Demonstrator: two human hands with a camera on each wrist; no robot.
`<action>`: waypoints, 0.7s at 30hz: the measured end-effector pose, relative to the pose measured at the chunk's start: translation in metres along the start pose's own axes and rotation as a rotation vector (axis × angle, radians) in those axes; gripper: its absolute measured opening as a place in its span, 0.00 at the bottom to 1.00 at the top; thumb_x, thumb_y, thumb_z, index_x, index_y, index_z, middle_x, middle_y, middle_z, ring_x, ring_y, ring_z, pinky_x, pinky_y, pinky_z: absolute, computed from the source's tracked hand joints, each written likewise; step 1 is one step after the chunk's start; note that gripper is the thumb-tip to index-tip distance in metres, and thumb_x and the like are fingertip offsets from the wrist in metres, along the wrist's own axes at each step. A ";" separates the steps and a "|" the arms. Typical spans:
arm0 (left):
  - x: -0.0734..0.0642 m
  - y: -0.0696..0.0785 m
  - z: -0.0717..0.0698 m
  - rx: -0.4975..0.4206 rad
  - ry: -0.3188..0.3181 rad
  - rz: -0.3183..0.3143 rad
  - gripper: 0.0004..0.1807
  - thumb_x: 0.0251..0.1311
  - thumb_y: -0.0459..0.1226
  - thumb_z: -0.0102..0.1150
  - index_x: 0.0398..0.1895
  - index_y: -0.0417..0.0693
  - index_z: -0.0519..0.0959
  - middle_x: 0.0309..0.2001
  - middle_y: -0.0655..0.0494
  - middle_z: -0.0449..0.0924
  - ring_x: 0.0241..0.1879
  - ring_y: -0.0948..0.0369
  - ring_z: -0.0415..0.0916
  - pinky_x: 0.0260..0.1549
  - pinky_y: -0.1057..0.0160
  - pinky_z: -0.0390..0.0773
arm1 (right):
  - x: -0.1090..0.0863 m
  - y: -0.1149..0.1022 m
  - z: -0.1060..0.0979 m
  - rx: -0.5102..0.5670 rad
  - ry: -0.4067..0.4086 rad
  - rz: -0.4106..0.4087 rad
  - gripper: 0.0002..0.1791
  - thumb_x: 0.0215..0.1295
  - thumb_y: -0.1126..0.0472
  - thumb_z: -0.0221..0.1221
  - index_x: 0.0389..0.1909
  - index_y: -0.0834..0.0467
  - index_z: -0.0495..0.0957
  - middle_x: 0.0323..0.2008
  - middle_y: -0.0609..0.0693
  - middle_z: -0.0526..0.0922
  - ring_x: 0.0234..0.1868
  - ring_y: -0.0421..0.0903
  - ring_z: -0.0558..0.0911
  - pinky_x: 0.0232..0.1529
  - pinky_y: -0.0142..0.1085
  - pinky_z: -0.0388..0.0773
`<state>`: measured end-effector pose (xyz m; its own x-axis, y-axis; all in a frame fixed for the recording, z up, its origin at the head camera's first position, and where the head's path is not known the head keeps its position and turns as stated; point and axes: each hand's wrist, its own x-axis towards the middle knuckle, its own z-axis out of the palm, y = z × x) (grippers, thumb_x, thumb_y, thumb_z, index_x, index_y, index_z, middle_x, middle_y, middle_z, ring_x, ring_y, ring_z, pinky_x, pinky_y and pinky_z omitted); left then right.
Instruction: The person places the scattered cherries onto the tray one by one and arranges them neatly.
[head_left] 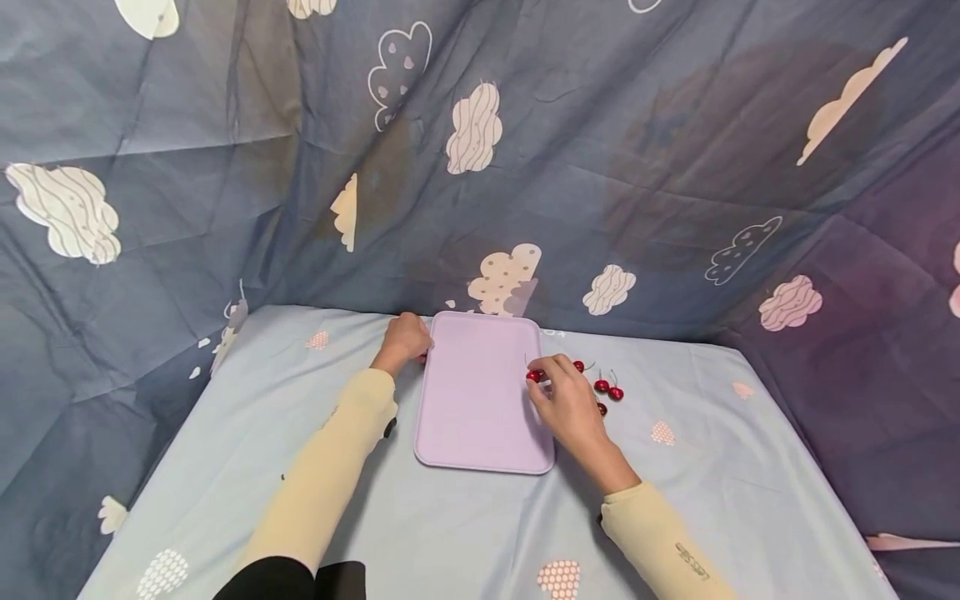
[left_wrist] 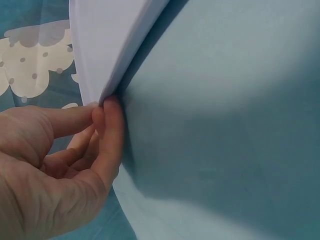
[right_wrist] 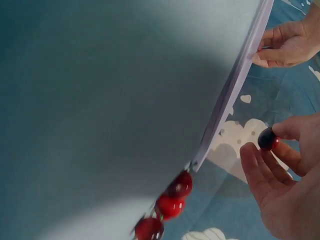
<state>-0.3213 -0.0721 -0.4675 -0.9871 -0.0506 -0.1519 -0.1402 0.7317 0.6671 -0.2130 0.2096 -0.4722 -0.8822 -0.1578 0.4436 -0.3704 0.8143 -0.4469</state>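
Observation:
A pale lilac rectangular tray (head_left: 480, 408) lies on the light blue cloth. My left hand (head_left: 407, 337) pinches its left edge near the far corner, thumb and forefinger meeting at the rim in the left wrist view. Over the tray's right side, my right hand (head_left: 567, 402) holds a dark red cherry (right_wrist: 268, 139) between thumb and fingertips, with a thin stem rising from it in the head view. Several more cherries (head_left: 616, 392) lie on the cloth just right of the tray, partly behind the right hand.
The cloth-covered table (head_left: 720, 467) has printed hearts. A dark blue curtain (head_left: 585, 183) with printed clouds hangs along the table's back edge and around its sides. The tray's far edge is close to that curtain.

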 end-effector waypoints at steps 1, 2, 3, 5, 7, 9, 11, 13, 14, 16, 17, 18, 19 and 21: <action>0.000 0.000 0.000 0.001 0.001 0.000 0.03 0.63 0.31 0.62 0.34 0.39 0.83 0.32 0.45 0.87 0.26 0.57 0.89 0.32 0.67 0.83 | 0.004 0.000 0.004 0.018 0.002 0.003 0.10 0.65 0.65 0.70 0.46 0.56 0.85 0.45 0.51 0.85 0.44 0.47 0.89 0.44 0.42 0.89; 0.000 0.000 0.000 0.005 0.001 0.000 0.04 0.63 0.31 0.62 0.33 0.39 0.83 0.33 0.45 0.87 0.26 0.57 0.89 0.31 0.67 0.83 | 0.008 -0.001 0.007 0.038 0.005 0.006 0.10 0.65 0.65 0.70 0.46 0.56 0.85 0.44 0.52 0.85 0.44 0.47 0.89 0.44 0.41 0.89; 0.001 0.000 0.000 0.007 0.001 0.000 0.04 0.63 0.31 0.61 0.33 0.39 0.84 0.33 0.45 0.87 0.25 0.57 0.88 0.30 0.68 0.83 | 0.012 -0.001 0.011 0.056 0.006 0.009 0.10 0.64 0.66 0.70 0.45 0.57 0.85 0.44 0.52 0.85 0.44 0.47 0.89 0.44 0.41 0.89; 0.001 0.000 0.000 0.010 0.003 0.005 0.04 0.62 0.31 0.61 0.33 0.39 0.84 0.32 0.46 0.87 0.22 0.59 0.86 0.29 0.68 0.83 | 0.021 -0.003 0.017 0.085 0.009 0.013 0.10 0.63 0.67 0.71 0.45 0.58 0.85 0.43 0.53 0.85 0.44 0.48 0.90 0.44 0.41 0.89; 0.002 0.000 -0.001 0.017 0.005 0.011 0.04 0.62 0.31 0.62 0.33 0.40 0.84 0.31 0.47 0.86 0.20 0.62 0.84 0.29 0.68 0.83 | 0.030 -0.005 0.024 0.114 0.014 0.022 0.10 0.63 0.68 0.71 0.44 0.58 0.85 0.43 0.53 0.86 0.43 0.49 0.90 0.44 0.42 0.89; 0.003 -0.002 -0.001 0.020 -0.001 0.016 0.03 0.62 0.31 0.62 0.32 0.40 0.84 0.29 0.48 0.86 0.20 0.62 0.83 0.29 0.68 0.83 | 0.040 -0.006 0.033 0.140 0.019 0.037 0.10 0.63 0.69 0.70 0.44 0.60 0.84 0.43 0.55 0.86 0.43 0.50 0.90 0.44 0.43 0.89; 0.003 -0.003 -0.002 0.011 -0.013 0.011 0.03 0.62 0.30 0.62 0.31 0.40 0.83 0.28 0.48 0.85 0.21 0.60 0.85 0.29 0.68 0.83 | 0.049 -0.006 0.041 0.157 0.022 0.057 0.10 0.64 0.69 0.70 0.44 0.61 0.83 0.43 0.56 0.86 0.43 0.52 0.90 0.44 0.43 0.89; 0.004 -0.005 -0.002 -0.008 -0.028 -0.005 0.04 0.62 0.30 0.63 0.29 0.40 0.82 0.28 0.49 0.84 0.24 0.57 0.87 0.28 0.67 0.84 | 0.057 -0.005 0.049 0.170 0.019 0.080 0.10 0.64 0.69 0.70 0.44 0.62 0.82 0.43 0.57 0.85 0.43 0.53 0.90 0.45 0.44 0.89; 0.005 -0.005 -0.002 -0.015 -0.035 -0.012 0.04 0.62 0.29 0.63 0.29 0.40 0.82 0.29 0.48 0.84 0.25 0.56 0.88 0.27 0.67 0.84 | 0.061 -0.005 0.052 0.172 0.013 0.089 0.10 0.64 0.69 0.70 0.44 0.63 0.82 0.43 0.58 0.85 0.43 0.54 0.90 0.45 0.45 0.89; 0.008 -0.006 -0.001 -0.021 -0.044 -0.026 0.05 0.62 0.29 0.63 0.28 0.41 0.82 0.30 0.48 0.84 0.25 0.56 0.89 0.25 0.67 0.85 | 0.068 -0.004 0.057 0.173 -0.004 0.101 0.09 0.65 0.68 0.70 0.43 0.63 0.82 0.43 0.59 0.85 0.44 0.54 0.90 0.46 0.45 0.89; 0.010 -0.005 -0.001 -0.022 -0.051 -0.033 0.05 0.62 0.29 0.63 0.28 0.41 0.82 0.30 0.48 0.85 0.25 0.56 0.89 0.25 0.67 0.84 | 0.072 -0.004 0.058 0.172 -0.016 0.104 0.09 0.65 0.68 0.70 0.43 0.64 0.82 0.43 0.59 0.85 0.44 0.55 0.90 0.47 0.46 0.89; 0.011 -0.005 -0.001 -0.023 -0.056 -0.037 0.05 0.62 0.29 0.63 0.28 0.41 0.82 0.31 0.48 0.85 0.24 0.56 0.89 0.24 0.68 0.84 | 0.075 -0.003 0.059 0.165 -0.026 0.105 0.09 0.65 0.67 0.70 0.43 0.64 0.82 0.43 0.60 0.86 0.44 0.55 0.90 0.47 0.46 0.88; 0.013 -0.004 0.000 -0.022 -0.061 -0.038 0.05 0.62 0.29 0.63 0.28 0.40 0.82 0.31 0.47 0.85 0.23 0.57 0.88 0.23 0.68 0.84 | 0.079 -0.003 0.059 0.154 -0.036 0.105 0.09 0.65 0.67 0.70 0.43 0.64 0.82 0.43 0.60 0.86 0.44 0.55 0.90 0.48 0.47 0.88; 0.016 -0.002 0.000 -0.019 -0.067 -0.035 0.04 0.62 0.28 0.62 0.29 0.40 0.82 0.32 0.47 0.85 0.21 0.59 0.86 0.22 0.68 0.83 | 0.086 -0.002 0.058 0.132 -0.050 0.105 0.09 0.64 0.68 0.70 0.43 0.63 0.83 0.43 0.60 0.87 0.43 0.55 0.90 0.48 0.47 0.87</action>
<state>-0.3368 -0.0741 -0.4711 -0.9743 -0.0298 -0.2234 -0.1766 0.7169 0.6744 -0.3048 0.1623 -0.4780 -0.9302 -0.1062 0.3515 -0.3078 0.7475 -0.5886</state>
